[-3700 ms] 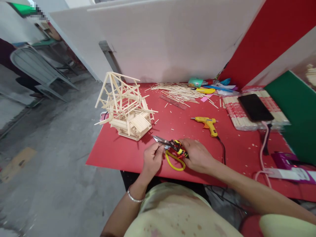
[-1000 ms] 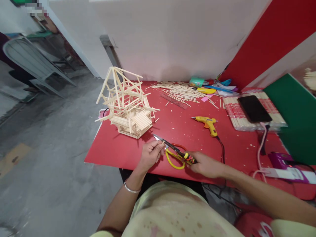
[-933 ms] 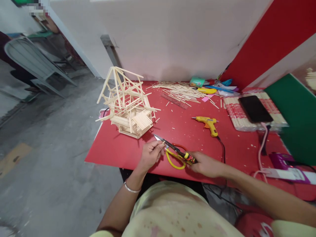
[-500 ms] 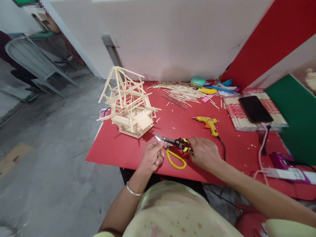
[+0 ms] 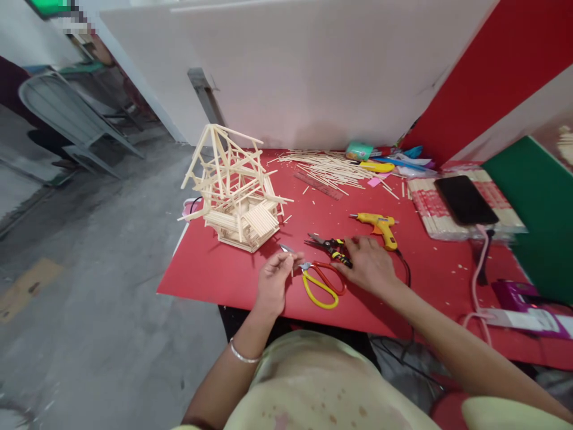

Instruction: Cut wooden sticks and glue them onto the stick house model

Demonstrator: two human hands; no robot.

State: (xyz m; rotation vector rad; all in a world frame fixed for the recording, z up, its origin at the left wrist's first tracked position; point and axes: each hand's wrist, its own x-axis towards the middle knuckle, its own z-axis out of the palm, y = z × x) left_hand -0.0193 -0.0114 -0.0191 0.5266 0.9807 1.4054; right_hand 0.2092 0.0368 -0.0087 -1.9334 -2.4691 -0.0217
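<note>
My left hand (image 5: pixel 273 278) is pinched shut on a short wooden stick piece (image 5: pixel 292 267), just above the red table (image 5: pixel 210 272). My right hand (image 5: pixel 367 264) rests further right with its fingers closed on the handles of black-and-yellow snips (image 5: pixel 328 244), which lie low on the table with the blades pointing left. Between the hands lie scissors (image 5: pixel 320 285) with one red and one yellow loop. A model house of wooden sticks (image 5: pixel 235 191) stands on the table's left part, a little beyond my left hand.
A yellow glue gun (image 5: pixel 378 226) with a black cord lies past my right hand. At the back are a pile of loose sticks (image 5: pixel 326 167) and a ruler (image 5: pixel 316 184). A black phone (image 5: pixel 465 200) lies on packed sticks at right, beside a green board (image 5: pixel 537 209).
The snips were working at the stick in my left fingers. My right hand has now moved them away to the right and lowered them to the table, while my left hand lifted slightly with the stick piece.
</note>
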